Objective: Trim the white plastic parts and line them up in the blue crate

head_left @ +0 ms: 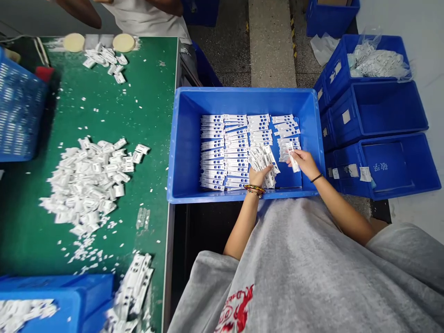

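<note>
Inside a large blue bin [243, 95], flat white plastic strips with small slots [212, 152] lie in several columns. My left hand [258, 175] is closed around a loose bunch of white plastic strips [261, 157], over the lower middle of the bin. A single white plastic strip [293, 158] is pinched in my right hand [305, 163], just below the short rightmost column [286, 127]. Part of the bin's bottom shows between my hands.
On the green table [152, 115] at left lie a heap of small white parts [90, 180], scattered scraps and more strips [133, 286]. Blue baskets stand at its edges. Stacked blue bins [391, 111] are at right. Another person [149, 21] is across the table.
</note>
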